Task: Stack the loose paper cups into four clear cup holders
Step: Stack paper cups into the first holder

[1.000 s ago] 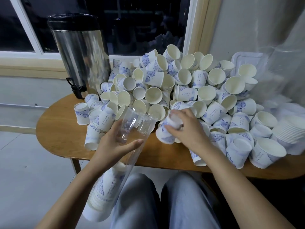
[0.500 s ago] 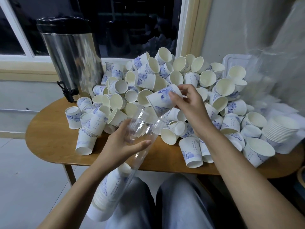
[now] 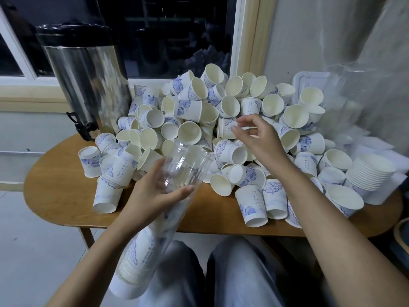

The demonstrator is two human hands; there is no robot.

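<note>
Emptied of the cup it held half a second ago, the right hand has gone back over the pile of loose paper cups, fingers loosely curled on nothing, tips just beside a cup lying on its side. The left hand grasps the clear cup holder near its open mouth. Its long axis slants across the table's near edge, with the mouth up toward the pile and the stacked cups low by the lap

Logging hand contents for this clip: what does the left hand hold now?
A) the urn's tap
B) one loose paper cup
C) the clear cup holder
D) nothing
C: the left hand grips the clear cup holder near its open mouth, with stacked paper cups in its lower end.
</note>
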